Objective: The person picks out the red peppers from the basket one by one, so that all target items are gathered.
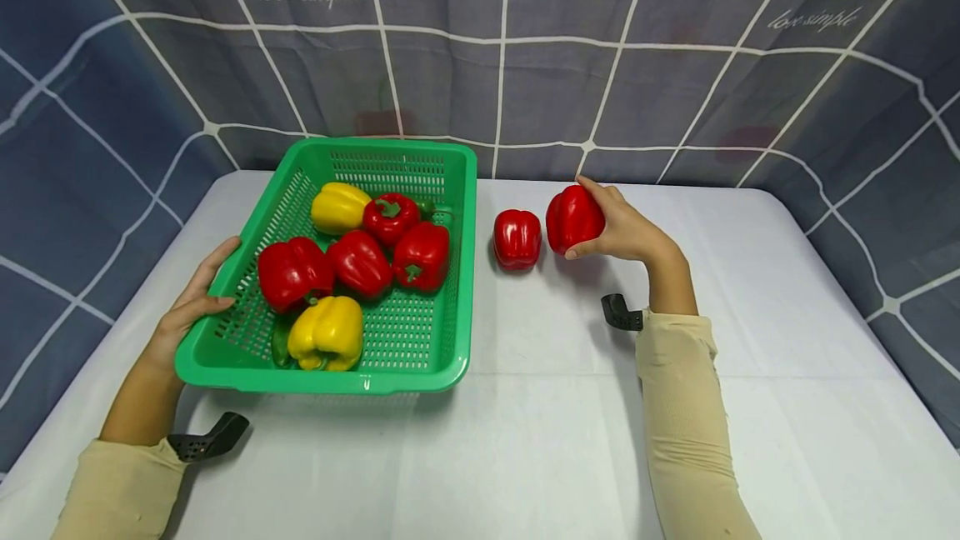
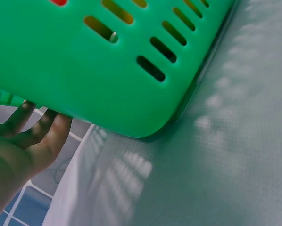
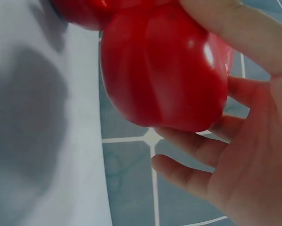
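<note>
My left hand (image 1: 191,302) grips the left rim of a green plastic basket (image 1: 468,273), thumb over the edge and fingers along the outside. In the basket lie several red bell peppers (image 1: 360,263), a yellow bell pepper (image 1: 327,333) near the front and another yellow bell pepper (image 1: 339,207) at the back. Bits of green vegetables (image 1: 281,340) show from under them, mostly hidden. My right hand (image 1: 626,227) holds a red bell pepper (image 1: 573,219) between thumb and fingers, above the table. Just left of it, a smaller red bell pepper (image 1: 517,239) rests on the cloth.
A white cloth (image 1: 555,440) covers the table. Grey checked curtain (image 1: 555,90) hangs behind the table's back edge and along both sides. Black wrist mounts (image 1: 621,312) stick out from both sleeves.
</note>
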Available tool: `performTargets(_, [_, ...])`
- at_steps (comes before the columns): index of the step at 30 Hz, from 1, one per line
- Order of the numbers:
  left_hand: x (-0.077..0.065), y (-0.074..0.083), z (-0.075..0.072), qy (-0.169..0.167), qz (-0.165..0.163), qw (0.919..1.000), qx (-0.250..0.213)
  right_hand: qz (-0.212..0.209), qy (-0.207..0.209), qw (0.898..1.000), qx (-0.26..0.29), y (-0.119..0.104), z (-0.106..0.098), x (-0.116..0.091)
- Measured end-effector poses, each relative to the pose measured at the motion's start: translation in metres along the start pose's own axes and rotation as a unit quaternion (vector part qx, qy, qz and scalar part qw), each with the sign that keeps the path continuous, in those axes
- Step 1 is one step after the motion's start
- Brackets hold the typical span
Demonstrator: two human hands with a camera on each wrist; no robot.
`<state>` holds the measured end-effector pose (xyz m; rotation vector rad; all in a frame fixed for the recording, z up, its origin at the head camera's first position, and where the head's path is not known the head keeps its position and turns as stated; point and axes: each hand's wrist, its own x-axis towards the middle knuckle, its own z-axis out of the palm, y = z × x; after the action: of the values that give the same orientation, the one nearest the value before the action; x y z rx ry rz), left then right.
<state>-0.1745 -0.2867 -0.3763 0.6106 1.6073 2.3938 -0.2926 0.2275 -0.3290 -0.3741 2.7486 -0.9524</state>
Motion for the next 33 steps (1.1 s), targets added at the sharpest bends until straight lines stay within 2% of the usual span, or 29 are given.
performTargets(6, [0.0,0.0,0.0,0.005,-0.001,0.9999,0.014,0.014,-0.017,1.0,0.0,0.004,0.003,0.003])
performTargets(15, [0.0,0.001,0.001,0.0,0.001,0.9999,-0.01,0.021,-0.045,0.999,-0.019,0.011,0.012,0.01])
performTargets(33, [0.0,-0.001,0.0,0.0,0.003,0.9999,-0.011,0.052,-0.078,0.995,-0.025,0.015,0.019,0.011])
